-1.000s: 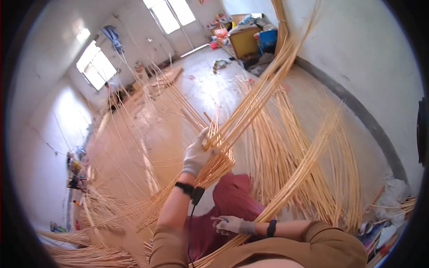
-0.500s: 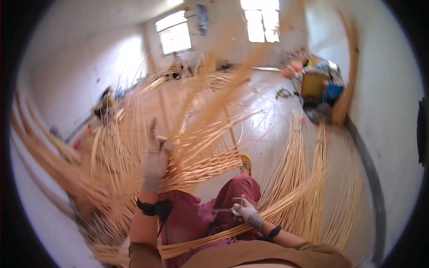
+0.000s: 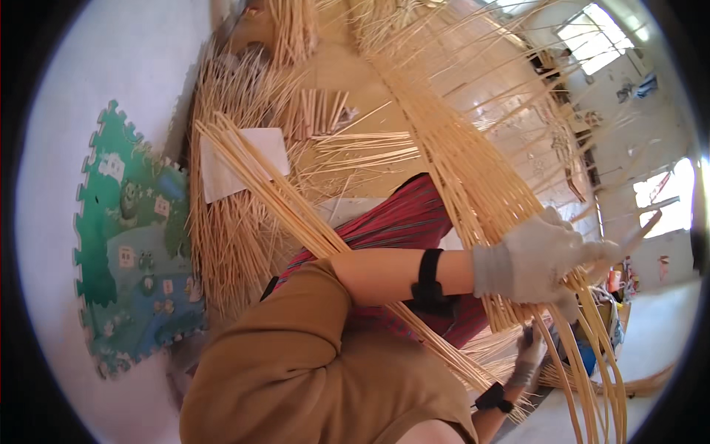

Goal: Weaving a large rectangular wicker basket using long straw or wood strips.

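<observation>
A partly woven wicker panel (image 3: 473, 177) of pale rods slants across my lap, its long loose ends fanning out toward the far side. My left hand (image 3: 536, 255), in a whitish glove, is closed round the panel's near right edge. Several bent wicker rods (image 3: 592, 355) hang down past its fingers. Lower down, my right hand (image 3: 529, 351), also gloved, is beside these rods; its fingers are small and partly hidden, so I cannot make out what they hold. A bundle of long wicker rods (image 3: 296, 218) runs across my lap beneath my left forearm.
Loose wicker heaps (image 3: 237, 251) lie at the left, with a white sheet (image 3: 251, 159) on top. A green and blue foam puzzle mat (image 3: 140, 251) stands against the left wall. Short cut sticks (image 3: 322, 112) and scattered rods (image 3: 370, 152) lie on the floor beyond my knees.
The view has swung far to the left and tilted. My left hand has come down onto the panel's edge, and the panel now points away to the upper left.
</observation>
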The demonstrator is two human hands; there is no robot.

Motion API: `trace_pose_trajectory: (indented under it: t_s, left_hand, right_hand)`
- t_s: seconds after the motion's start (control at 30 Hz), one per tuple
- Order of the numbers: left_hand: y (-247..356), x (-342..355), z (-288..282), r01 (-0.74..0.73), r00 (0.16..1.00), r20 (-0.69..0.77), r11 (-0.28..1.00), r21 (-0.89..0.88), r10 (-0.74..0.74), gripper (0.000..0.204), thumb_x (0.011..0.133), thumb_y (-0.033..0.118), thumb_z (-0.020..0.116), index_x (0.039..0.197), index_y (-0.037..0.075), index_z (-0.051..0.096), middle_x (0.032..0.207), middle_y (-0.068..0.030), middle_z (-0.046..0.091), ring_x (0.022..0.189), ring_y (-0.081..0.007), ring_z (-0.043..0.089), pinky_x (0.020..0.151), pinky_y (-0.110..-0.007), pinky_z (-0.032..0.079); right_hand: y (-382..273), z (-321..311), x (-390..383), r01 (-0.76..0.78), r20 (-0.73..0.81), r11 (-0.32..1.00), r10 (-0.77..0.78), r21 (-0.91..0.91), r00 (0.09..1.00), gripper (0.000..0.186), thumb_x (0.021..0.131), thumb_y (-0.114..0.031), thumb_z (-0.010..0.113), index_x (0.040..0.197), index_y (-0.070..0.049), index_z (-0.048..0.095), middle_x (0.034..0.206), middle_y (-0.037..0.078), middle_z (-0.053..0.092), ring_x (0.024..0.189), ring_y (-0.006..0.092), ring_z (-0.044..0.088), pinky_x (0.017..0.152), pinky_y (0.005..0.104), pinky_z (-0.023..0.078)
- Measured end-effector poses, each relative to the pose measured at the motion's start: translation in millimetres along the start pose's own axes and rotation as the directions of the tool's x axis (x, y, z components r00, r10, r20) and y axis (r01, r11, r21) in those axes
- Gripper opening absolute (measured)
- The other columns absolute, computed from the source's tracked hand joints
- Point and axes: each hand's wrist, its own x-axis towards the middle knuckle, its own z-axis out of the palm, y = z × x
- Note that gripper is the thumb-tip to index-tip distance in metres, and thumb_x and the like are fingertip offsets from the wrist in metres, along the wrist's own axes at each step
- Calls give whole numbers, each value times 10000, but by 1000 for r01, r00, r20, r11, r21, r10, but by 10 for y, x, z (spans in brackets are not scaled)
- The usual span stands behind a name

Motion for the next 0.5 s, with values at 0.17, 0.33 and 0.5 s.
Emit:
trace_pose_trajectory:
  t_s: [0.17, 0.33, 0.5]
  left_hand:
    - [-151, 4, -11, 24, 1000, -16, 999, 22, -23, 892, 609, 511, 847, 1388, 203, 541, 810, -74, 653, 833, -311, 653, 831, -434, 454]
    - [-220, 31, 140, 72, 997, 12, 997, 18, -73, 755, 642, 489, 858, 1271, 167, 591, 843, -64, 674, 855, -290, 666, 860, -427, 446]
    - [-160, 16, 322, 69, 997, 47, 995, -68, -66, 737, 633, 520, 854, 1228, 163, 606, 935, -64, 709, 939, -269, 682, 891, -436, 435]
  right_hand:
    - [-73, -326, -309, -249, 332, 967, 214, 63, 919, 395, 981, -448, 584, 1071, -64, 603, 864, 2, 595, 564, 82, 510, 466, 239, 378]
    - [231, -582, -217, 111, -150, 647, 4, 754, 989, 482, 987, -314, 599, 1347, -13, 487, 971, 76, 605, 848, 170, 560, 763, 305, 485]
    - [228, -814, 317, 140, -153, 609, -30, 780, 988, 485, 955, -178, 642, 1354, 55, 493, 1053, 144, 613, 899, 223, 580, 828, 361, 507]
